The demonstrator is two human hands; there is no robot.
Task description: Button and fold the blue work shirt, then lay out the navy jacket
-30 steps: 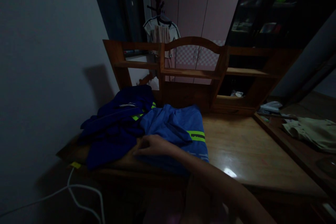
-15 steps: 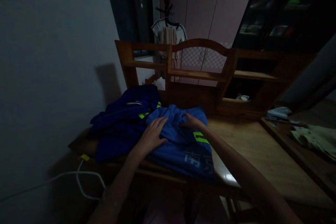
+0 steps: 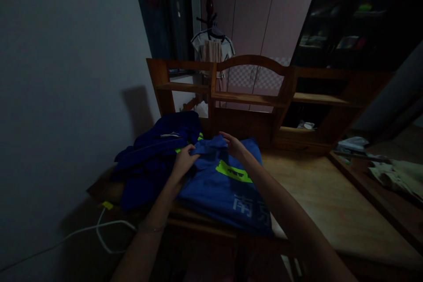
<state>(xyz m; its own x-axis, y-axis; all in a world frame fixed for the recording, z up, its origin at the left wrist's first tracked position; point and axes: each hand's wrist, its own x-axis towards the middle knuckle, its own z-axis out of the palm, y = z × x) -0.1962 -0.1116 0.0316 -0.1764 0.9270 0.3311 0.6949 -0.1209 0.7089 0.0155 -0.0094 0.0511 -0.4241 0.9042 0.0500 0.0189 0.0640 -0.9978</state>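
A lighter blue work jacket (image 3: 214, 200) lies folded on the desk, with grey printed characters near its front edge and a bright yellow-green strip across it. My left hand (image 3: 183, 161) pinches the upper left part of its cloth, thumb against fingers. Across from it, my right hand (image 3: 233, 145) grips the raised upper edge of the same jacket. The cloth between both hands is lifted a little. Left of it rests a crumpled darker blue garment (image 3: 148, 163) with yellow-green strips, next to my left hand.
The wooden desk (image 3: 313, 189) has a shelf frame (image 3: 251, 97) along its back. A white wall (image 3: 72, 75) stands close on the left, with a white cable (image 3: 82, 230) below. Pale cloth (image 3: 396, 176) lies at the right. Clothes hang on a rack (image 3: 209, 4) behind.
Both hands have closed on the jacket's cloth and raised its upper edge. My left hand moved left and away from me. More of the yellow-green strip shows.
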